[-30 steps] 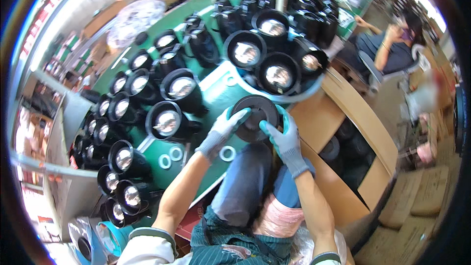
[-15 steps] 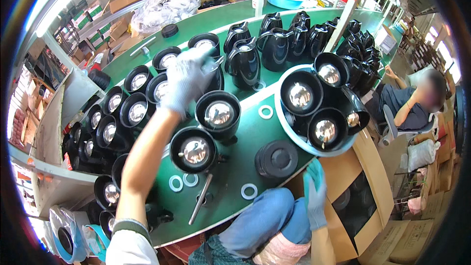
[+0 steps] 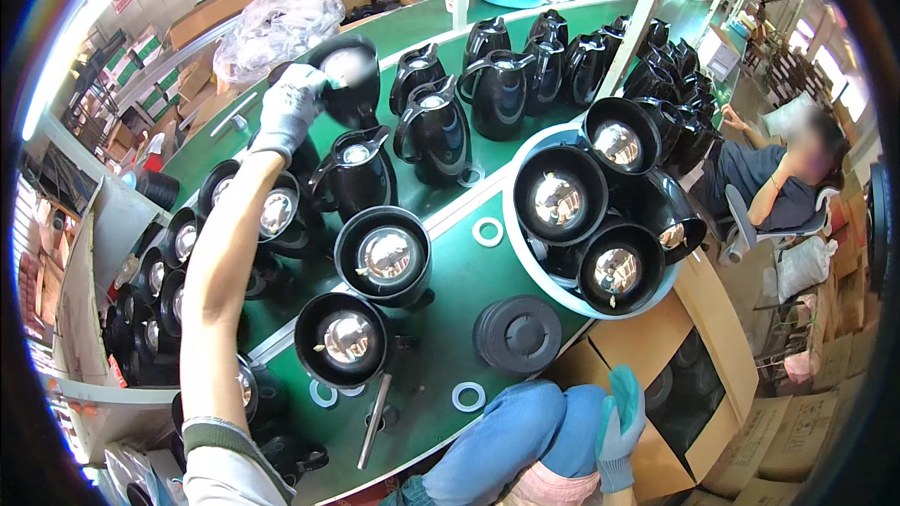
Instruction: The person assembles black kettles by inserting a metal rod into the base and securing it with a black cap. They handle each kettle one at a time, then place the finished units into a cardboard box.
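At the far left of the table, my left hand (image 3: pixel 292 112), in a pale grey glove, is closed on the left side of a black thermos jug (image 3: pixel 364 105). This jug is tilted, with its open end and silver liner toward me; my fingers partly hide behind it. Just nearer stands a black jug with a pouring spout (image 3: pixel 356 173). Two open jugs (image 3: pixel 382 258) with silver liners stand in front of it. Over the edge of an open carton, beside my knee, my right hand (image 3: pixel 621 429) in a grey-green glove is held with fingers stretched out and nothing in it.
A light blue basin (image 3: pixel 514 225) holds several open jugs at the right. Near it lie a black round stack (image 3: pixel 517 335), white rings (image 3: pixel 487 231) and a metal rod (image 3: pixel 375 422). Spouted jugs (image 3: pixel 502 98) crowd the back. A seated person (image 3: pixel 773 178) is at the right.
My left hand has left the spouted jug and moved farther back and left, taking hold of an open jug and tilting it. My right hand has moved slightly down. The whole view has shifted.
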Available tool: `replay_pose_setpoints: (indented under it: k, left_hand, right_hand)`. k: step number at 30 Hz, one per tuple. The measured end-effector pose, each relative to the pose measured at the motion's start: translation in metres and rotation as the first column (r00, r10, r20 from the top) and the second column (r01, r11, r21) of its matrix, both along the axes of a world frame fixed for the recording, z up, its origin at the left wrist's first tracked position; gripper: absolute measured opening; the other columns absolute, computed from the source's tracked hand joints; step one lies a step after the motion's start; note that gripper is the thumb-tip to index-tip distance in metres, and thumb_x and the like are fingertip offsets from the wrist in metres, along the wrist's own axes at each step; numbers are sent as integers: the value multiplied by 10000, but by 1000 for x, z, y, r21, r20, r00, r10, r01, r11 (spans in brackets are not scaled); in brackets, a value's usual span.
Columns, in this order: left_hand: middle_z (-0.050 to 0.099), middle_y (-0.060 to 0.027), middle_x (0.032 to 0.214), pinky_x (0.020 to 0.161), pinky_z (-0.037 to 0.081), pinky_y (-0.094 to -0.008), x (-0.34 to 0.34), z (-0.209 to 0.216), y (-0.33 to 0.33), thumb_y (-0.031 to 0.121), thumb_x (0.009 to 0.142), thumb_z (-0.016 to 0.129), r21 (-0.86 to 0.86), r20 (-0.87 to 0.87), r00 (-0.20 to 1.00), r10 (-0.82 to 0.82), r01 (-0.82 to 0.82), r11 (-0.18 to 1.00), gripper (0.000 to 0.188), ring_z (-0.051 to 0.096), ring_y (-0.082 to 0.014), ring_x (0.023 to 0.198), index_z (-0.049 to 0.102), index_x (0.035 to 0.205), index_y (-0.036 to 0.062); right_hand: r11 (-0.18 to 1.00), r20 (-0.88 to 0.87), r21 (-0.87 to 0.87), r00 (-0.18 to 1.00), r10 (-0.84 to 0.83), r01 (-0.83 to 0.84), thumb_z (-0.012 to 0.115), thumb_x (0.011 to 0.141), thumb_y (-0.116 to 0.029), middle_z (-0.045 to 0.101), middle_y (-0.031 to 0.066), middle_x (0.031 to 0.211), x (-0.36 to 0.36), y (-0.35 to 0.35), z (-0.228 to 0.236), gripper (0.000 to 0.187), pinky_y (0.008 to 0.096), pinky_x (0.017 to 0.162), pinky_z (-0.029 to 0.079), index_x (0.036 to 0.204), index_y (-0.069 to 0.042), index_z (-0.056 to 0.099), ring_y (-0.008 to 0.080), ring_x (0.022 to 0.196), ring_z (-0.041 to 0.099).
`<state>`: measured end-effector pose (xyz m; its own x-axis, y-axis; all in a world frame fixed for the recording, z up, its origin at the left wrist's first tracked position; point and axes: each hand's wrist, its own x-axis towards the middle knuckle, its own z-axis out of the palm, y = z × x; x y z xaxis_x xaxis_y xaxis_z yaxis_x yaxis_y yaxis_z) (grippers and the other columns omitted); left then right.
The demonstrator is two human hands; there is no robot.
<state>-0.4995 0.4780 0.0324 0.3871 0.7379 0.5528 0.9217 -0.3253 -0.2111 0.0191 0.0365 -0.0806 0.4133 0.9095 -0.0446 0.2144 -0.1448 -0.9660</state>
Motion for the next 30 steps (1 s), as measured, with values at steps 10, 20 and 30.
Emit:
replay_pose_setpoints:
  k: [10, 20, 30]
  left_hand:
    - [714, -87, 1119, 945, 566, -408, 70, 212, -255, 129, 764, 844, -40, 29, 976, -214, 215, 976, 300, 701, -290, 1048, 720, 1036, 101]
    - [710, -82, 1146, 903, 579, -398, 160, 149, -496, 125, 848, 728, -243, 403, 769, -497, 613, 752, 269, 691, -283, 1080, 750, 1116, 109]
    - [638, -126, 1393, 1060, 520, -392, 129, -111, -606, 137, 983, 672, -265, 648, -10, 761, 934, 239, 446, 627, -235, 1228, 599, 1405, 8]
  right_hand:
    - [546, 762, 501, 641, 89, -671, 839, 804, -335, 409, 226, 1567, -111, 119, 203, 796, 589, 1145, 388, 1490, -102, 509, 447, 1422, 445]
    - [490, 749, 306, 524, 404, -816, 867, 749, -175, 603, 193, 1391, -79, -55, 184, 411, 477, 1020, 542, 1051, -70, 608, 400, 1264, 613]
    - [492, 327, 548, 714, 619, -677, 951, 724, -148, 630, 319, 1344, -36, -135, 142, 435, 440, 941, 579, 988, -50, 620, 446, 1149, 697]
